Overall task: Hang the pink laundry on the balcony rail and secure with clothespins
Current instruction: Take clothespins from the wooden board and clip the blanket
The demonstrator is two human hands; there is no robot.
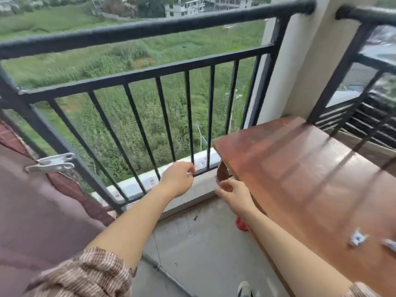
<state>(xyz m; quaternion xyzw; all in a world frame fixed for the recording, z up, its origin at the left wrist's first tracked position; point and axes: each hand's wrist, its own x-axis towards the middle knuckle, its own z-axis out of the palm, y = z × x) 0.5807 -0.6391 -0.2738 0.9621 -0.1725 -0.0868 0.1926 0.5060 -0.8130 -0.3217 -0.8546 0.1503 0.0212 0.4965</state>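
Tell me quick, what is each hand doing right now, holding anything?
Left hand: fingers curled, perhaps pinching something small and pale; too blurred to tell.
Right hand: open, fingers loosely curled, holding nothing.

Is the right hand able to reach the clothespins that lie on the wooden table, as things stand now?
Probably yes. The right hand seems empty and is beside a corner of the wooden table. The clothespins lie on its bare top, close to that arm, with nothing between.
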